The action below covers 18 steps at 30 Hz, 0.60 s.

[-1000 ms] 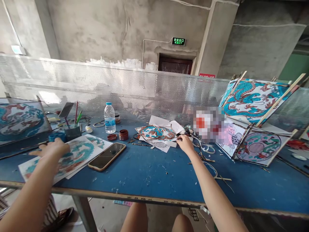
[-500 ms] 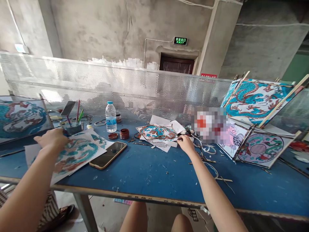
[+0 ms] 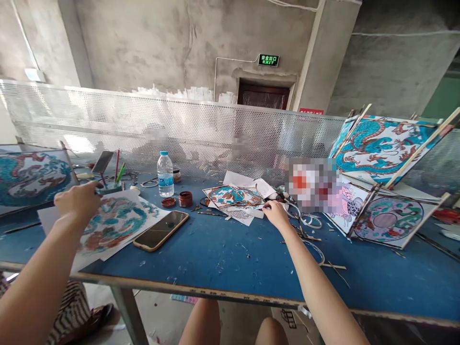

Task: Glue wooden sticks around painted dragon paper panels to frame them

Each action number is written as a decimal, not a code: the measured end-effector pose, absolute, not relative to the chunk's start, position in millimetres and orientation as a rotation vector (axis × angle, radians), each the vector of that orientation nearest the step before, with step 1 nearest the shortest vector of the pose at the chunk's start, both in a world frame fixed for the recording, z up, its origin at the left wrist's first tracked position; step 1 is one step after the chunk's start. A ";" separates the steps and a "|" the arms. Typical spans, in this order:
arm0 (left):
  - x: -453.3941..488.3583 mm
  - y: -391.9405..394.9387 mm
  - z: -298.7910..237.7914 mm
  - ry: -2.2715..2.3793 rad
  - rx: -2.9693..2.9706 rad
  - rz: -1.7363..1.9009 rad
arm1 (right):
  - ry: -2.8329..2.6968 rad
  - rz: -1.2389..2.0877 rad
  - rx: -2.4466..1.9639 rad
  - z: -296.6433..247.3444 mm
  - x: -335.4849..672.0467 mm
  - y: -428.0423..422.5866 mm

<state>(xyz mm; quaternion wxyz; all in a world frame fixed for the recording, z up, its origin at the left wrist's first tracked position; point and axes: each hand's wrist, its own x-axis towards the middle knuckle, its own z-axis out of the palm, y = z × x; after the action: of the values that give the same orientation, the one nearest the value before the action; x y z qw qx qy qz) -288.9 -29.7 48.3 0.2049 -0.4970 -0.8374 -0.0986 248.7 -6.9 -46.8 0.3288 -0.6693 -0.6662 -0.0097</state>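
My left hand [image 3: 77,201] is over the upper left part of a white sheet painted with a teal and brown dragon design [image 3: 108,225]. Its fingers are curled, with a small dark spot at the tips; what they hold, if anything, I cannot make out. My right hand [image 3: 276,214] has its fingers pinched at the right corner of a small dragon painting with dark edge strips [image 3: 235,195]. Under that painting lie white papers, one with a line drawing [image 3: 239,215]. A phone [image 3: 161,231] rests between the hands, beside the painted sheet.
A water bottle [image 3: 166,175] stands behind an open brown paint jar [image 3: 185,199] and its lid [image 3: 168,202]. A brush cup [image 3: 113,187] is near my left hand. Stick-framed dragon panels [image 3: 381,148] stand at right, another panel [image 3: 36,177] at left. White rings [image 3: 311,220] lie right.
My left hand has shifted slightly left and up. The painted sheets under it have moved, baring some table at the front edge. My right hand has barely moved.
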 end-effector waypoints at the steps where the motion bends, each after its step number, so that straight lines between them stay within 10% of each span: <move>1: -285.3 -30.9 52.2 -2.344 -1.391 -0.283 | -1.742 -0.029 -1.754 -46.4 248.3 -7.3; 18: -135.7 -77.2 137.7 -1.508 -1.805 -1.147 | -1.712 0.487 -1.423 -38.4 234.1 -10.9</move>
<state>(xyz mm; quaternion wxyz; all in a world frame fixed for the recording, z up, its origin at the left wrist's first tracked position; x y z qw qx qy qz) -135.7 -77.2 137.7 0.2592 -0.6663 -0.5564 -0.4234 234.1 -10.9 -38.4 0.4180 -0.5674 -0.6823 0.1943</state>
